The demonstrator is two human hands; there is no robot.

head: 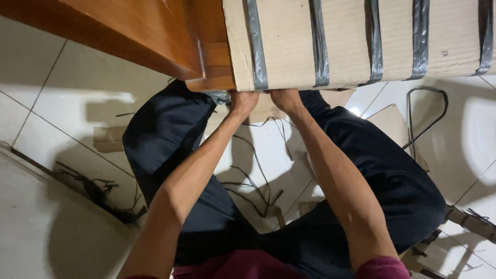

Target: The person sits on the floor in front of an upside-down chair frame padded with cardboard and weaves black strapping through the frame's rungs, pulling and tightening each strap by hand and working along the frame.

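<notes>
At the far left, the pale tiled floor [46, 103] carries a tangle of dark strap offcuts [101, 194] and a small scrap of cardboard [107, 138]. Above them a polished wooden piece of furniture [129, 31] slants across the top of the view; its upper part is cut off by the frame, so what kind of furniture it is cannot be told.

The left hand [242, 102] reaches up to the lower edge of a corrugated cardboard sheet [341, 41], just where the cardboard meets the wood. Its fingers curl up behind that edge and are hidden, so whether the grip is pinching the cardboard or merely pressing on it cannot be told. Just beside it, the right hand [285, 99] touches the same edge, its fingers hidden in the same way; the state of its grip cannot be told either.

The cardboard sheet runs with its long axis across the view, from the wood out past the right border, where it is cut off. Dark plastic straps [320, 44] cross it at near right angles, spaced along its length.

Below, the person's dark trousers fill the middle. On the right floor lie a loose strap loop [428, 111] and more cardboard pieces [392, 124], partly hidden by the leg.
</notes>
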